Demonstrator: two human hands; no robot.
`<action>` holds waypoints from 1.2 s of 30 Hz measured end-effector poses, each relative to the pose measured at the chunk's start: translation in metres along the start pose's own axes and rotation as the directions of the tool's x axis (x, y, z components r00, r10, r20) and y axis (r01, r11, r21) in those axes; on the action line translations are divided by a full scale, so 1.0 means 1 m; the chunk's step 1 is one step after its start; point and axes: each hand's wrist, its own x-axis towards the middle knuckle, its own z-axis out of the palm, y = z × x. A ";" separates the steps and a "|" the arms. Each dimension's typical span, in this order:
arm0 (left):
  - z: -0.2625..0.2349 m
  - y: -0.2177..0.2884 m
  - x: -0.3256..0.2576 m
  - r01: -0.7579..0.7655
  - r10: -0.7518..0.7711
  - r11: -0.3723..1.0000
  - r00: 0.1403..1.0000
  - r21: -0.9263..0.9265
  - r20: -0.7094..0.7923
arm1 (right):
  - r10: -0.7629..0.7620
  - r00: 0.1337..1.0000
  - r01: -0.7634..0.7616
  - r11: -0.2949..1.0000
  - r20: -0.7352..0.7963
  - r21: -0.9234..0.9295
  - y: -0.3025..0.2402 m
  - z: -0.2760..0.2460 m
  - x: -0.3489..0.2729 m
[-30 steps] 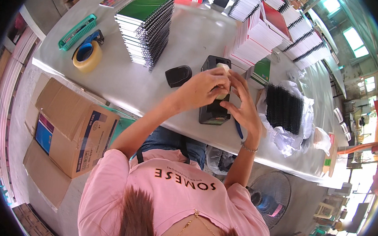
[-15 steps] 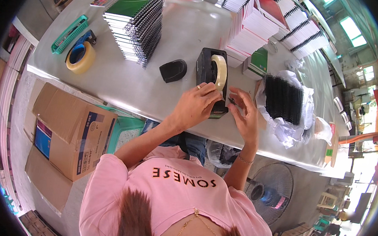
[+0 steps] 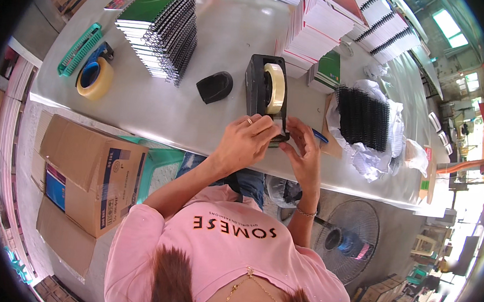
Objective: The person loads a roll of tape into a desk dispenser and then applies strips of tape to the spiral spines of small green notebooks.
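A black desktop tape dispenser stands near the table's front edge, holding a pale yellowish roll of tape. My left hand is closed at its front end, fingertips pressed together at the tape's free end, which they largely cover. My right hand is just right of the dispenser's front, index finger and thumb curved and apart, with nothing clear between them. Just beyond its knuckles lies a blue pen-like tool. A loose black wedge-shaped piece rests left of the dispenser.
Spiral-bound green notebooks are stacked at the left, near a tape roll on a blue holder and a teal basket. White-and-red books stand beyond the dispenser. Black binding coils lie on crumpled paper at right. An open carton sits lower left.
Both hands have shifted slightly nearer to me in the view, and the right has come closer to the dispenser's front. The blue tool beside the right hand now shows. The whole view has shifted slightly.
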 end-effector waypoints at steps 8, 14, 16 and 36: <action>-0.004 0.006 -0.009 -0.050 0.050 0.999 0.999 0.004 0.011 | 0.064 0.998 -0.064 0.997 -0.003 0.048 0.004 0.001 0.000; -0.002 0.006 -0.018 -0.048 0.048 0.999 0.999 -0.006 -0.001 | 0.091 0.996 -0.091 0.996 0.000 -0.006 0.001 0.001 -0.001; -0.001 0.010 -0.019 -0.077 0.077 0.997 0.997 -0.008 -0.006 | 0.086 0.996 -0.086 0.996 0.000 0.004 0.002 0.000 -0.001; 0.009 0.004 -0.027 -0.097 0.106 0.993 0.986 -0.071 0.126 | 0.058 0.998 -0.059 0.995 0.016 0.080 0.012 0.002 -0.003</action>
